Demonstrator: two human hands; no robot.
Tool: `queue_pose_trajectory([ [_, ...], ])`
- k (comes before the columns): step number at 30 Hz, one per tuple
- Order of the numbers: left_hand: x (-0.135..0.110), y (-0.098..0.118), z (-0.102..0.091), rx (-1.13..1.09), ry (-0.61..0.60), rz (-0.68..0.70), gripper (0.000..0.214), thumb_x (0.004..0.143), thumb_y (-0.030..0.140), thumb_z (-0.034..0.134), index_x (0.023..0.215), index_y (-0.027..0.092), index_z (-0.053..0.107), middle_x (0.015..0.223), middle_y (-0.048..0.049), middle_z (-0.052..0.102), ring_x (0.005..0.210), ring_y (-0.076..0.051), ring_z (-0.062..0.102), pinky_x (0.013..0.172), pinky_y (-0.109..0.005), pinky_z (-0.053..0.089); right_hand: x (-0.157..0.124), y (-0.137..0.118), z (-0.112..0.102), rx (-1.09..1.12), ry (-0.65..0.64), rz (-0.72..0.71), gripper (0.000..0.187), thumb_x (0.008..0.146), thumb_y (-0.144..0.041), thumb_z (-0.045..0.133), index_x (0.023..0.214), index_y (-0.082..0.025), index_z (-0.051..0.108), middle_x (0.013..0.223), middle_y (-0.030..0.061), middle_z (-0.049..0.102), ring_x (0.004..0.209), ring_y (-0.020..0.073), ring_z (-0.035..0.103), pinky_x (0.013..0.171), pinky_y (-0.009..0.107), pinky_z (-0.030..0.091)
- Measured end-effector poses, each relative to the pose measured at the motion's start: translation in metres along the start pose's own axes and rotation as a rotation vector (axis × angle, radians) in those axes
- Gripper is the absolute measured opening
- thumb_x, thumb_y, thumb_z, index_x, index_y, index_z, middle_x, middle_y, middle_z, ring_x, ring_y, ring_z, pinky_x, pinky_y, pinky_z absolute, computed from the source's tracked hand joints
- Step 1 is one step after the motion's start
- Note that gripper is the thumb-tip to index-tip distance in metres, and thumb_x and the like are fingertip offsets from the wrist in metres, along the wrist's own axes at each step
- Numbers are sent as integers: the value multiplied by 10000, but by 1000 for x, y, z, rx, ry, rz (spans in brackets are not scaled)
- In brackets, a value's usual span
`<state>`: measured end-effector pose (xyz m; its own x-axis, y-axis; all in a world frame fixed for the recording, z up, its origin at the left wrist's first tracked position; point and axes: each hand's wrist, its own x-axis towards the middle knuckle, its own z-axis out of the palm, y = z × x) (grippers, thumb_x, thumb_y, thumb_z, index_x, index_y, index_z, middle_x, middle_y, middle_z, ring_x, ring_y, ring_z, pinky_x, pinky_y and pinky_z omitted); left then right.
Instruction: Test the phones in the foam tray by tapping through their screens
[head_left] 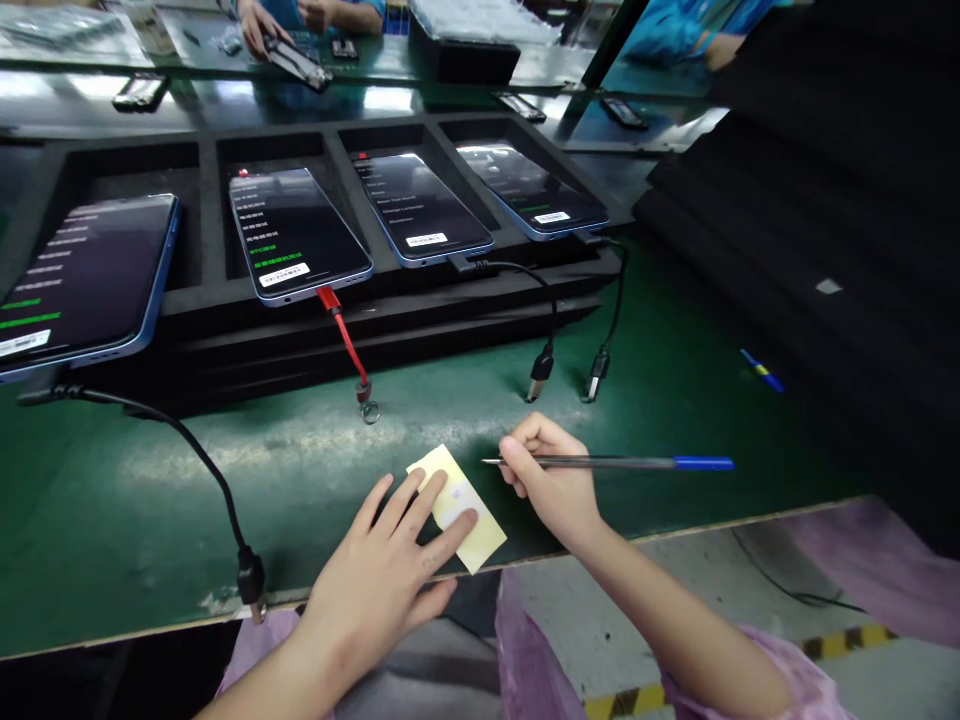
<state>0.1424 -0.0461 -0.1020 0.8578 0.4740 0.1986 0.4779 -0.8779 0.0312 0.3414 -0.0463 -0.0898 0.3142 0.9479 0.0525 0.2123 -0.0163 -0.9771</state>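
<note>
My left hand (pixel 382 560) lies with fingers spread on a small yellow paper note (pixel 486 540) near the table's front edge. A small faint mark shows on the note between the fingers. In a pinch, my right hand (pixel 555 485) grips a ballpoint pen (pixel 630 462) with a clear barrel and a blue end. The pen's tip points left, just right of the note and apart from it. Beyond my hands, several lit phones, among them one with a red plug (pixel 300 235) and one farther right (pixel 424 205), rest on a black foam tray (pixel 206 215).
Black cables (pixel 202 460) and a short red cable (pixel 349 345) hang from the phones onto the green table (pixel 360 450). A blue pen cap (pixel 761 370) lies at right, beside black foam sheets (pixel 787 200). Across the bench, another person's hands (pixel 259 25) hold a phone part.
</note>
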Motion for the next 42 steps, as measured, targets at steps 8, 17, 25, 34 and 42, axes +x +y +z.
queue_pose_trajectory([
  [8,1,1,-1,36,49,-15,443,915,522,336,1303,337,443,1247,-46,561,1148,-235,475,968,-434,297,-4,1,2,-4,-210,37,288,693,-260,615,575,-215,355,453,-81,387,379,47,336,367,171,288],
  [17,0,1,3,38,-17,19,595,902,582,304,1416,284,278,1444,-5,368,1294,-246,328,1011,-413,294,-10,7,13,-101,-169,-118,337,729,-174,546,511,-205,291,437,-81,335,390,43,298,371,173,264],
  [25,4,1,3,20,-8,12,567,923,543,277,1425,280,256,1425,-8,399,1272,-240,363,993,-413,329,-13,7,20,-148,-147,-242,335,697,-73,482,526,-202,224,462,-89,252,408,37,232,374,167,220],
  [34,3,1,1,20,-12,5,562,914,537,322,1416,287,279,1408,-2,423,1269,-237,369,989,-411,329,-11,6,19,-198,-170,-267,336,711,-74,477,540,-205,218,473,-82,238,418,47,245,385,179,231],
  [42,5,0,-1,20,-27,3,613,874,551,423,1410,282,295,1405,-16,425,1261,-242,376,988,-406,343,-12,7,17,-200,-180,-255,348,719,-82,475,545,-210,202,479,-80,229,424,53,239,390,188,237],
])
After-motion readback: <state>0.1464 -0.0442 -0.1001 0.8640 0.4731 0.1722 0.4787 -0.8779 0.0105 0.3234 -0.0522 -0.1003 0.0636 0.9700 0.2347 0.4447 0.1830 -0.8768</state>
